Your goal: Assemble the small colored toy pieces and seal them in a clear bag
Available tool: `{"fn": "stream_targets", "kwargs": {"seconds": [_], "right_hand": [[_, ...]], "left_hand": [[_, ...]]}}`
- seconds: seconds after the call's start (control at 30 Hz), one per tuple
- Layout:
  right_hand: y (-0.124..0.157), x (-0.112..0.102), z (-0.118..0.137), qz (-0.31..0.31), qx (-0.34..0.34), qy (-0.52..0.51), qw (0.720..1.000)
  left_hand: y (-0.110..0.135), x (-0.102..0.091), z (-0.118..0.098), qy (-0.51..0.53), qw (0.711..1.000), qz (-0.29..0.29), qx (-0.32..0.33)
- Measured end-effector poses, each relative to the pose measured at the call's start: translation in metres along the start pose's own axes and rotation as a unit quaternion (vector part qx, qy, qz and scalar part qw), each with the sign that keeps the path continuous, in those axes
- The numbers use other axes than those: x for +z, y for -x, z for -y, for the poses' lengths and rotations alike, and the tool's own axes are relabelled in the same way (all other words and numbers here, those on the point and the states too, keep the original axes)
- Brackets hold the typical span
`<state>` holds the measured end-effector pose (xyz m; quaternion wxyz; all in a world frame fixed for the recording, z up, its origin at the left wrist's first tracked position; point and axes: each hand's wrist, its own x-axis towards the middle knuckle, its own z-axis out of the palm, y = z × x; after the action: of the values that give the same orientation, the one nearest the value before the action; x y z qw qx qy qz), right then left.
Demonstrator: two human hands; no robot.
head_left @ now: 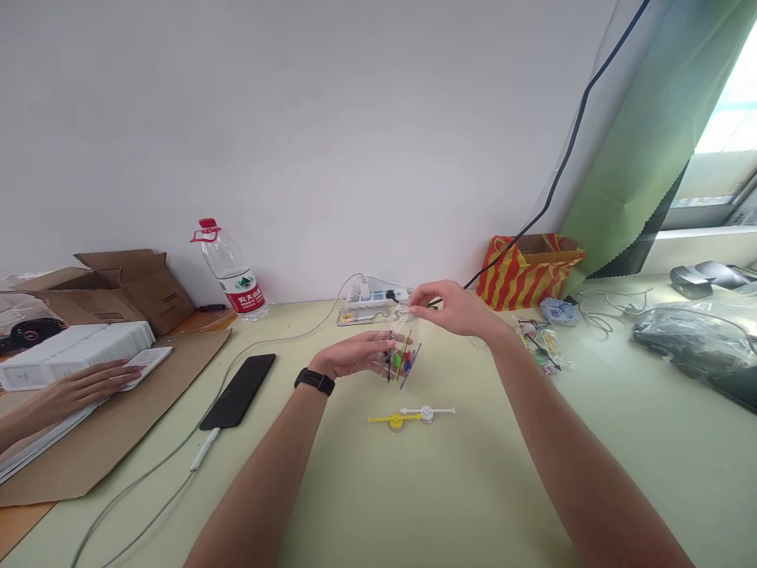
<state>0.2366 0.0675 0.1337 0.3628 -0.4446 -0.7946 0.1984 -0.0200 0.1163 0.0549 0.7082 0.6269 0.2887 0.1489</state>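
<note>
Head: bag (400, 353) clear of spinners (396, 422)

Green, red, blue, black spinners (398, 360)

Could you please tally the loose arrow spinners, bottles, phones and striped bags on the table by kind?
Loose arrow spinners: 2 (yellow spinner, white spinner)
Bottles: 1
Phones: 1
Striped bags: 1
Total: 5

- A black wristband (315, 382) circles the left arm (266, 465) next to the hand, left of the frame's centre.
- The band looks broad and flat; its finer details are too small to tell.
- The right arm (550, 418) is bare down to the frame's lower right.
- Both hands (449, 309) are ungloved.
</note>
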Motion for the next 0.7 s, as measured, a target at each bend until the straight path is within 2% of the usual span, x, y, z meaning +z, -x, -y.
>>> {"fn": "stream_targets", "kwargs": {"seconds": [0.07,0.1,0.13,0.17,0.2,0.27,0.33,0.43,0.53,0.6,0.7], "right_hand": [[0.0,0.003,0.005,-0.051,-0.011,0.027,0.998],[0.0,0.006,0.008,-0.038,-0.025,0.031,0.998],[0.001,0.009,0.011,0.011,-0.043,0.026,0.999],[0.001,0.014,0.014,0.092,-0.062,0.013,0.994],[0.002,0.02,0.016,0.189,-0.077,-0.001,0.979],[0.003,0.039,0.021,0.361,-0.081,-0.005,0.929],[0.003,0.064,0.025,0.431,-0.043,0.055,0.9],[0.004,0.101,0.03,0.453,-0.016,0.131,0.882],[0.005,0.121,0.031,0.468,-0.032,0.102,0.877],[0.005,0.124,0.029,0.457,-0.043,0.083,0.885],[0.002,0.115,0.025,0.407,-0.064,0.032,0.911]], "left_hand": [[-0.001,-0.003,0.005,0.012,1.0,-0.018,-0.004],[-0.002,-0.005,0.007,0.02,0.999,-0.03,-0.004],[-0.003,-0.008,0.01,0.028,0.999,-0.041,-0.003],[-0.004,-0.01,0.012,0.036,0.998,-0.053,-0.001],[-0.004,-0.012,0.013,0.042,0.997,-0.064,0.001],[-0.005,-0.016,0.015,0.053,0.995,-0.082,0.007],[-0.005,-0.018,0.015,0.061,0.994,-0.087,0.008],[-0.005,-0.02,0.015,0.074,0.994,-0.081,-0.004],[-0.005,-0.022,0.016,0.08,0.993,-0.086,-0.015],[-0.004,-0.024,0.017,0.081,0.993,-0.087,-0.013],[-0.003,-0.026,0.018,0.084,0.993,-0.08,-0.006]]}}
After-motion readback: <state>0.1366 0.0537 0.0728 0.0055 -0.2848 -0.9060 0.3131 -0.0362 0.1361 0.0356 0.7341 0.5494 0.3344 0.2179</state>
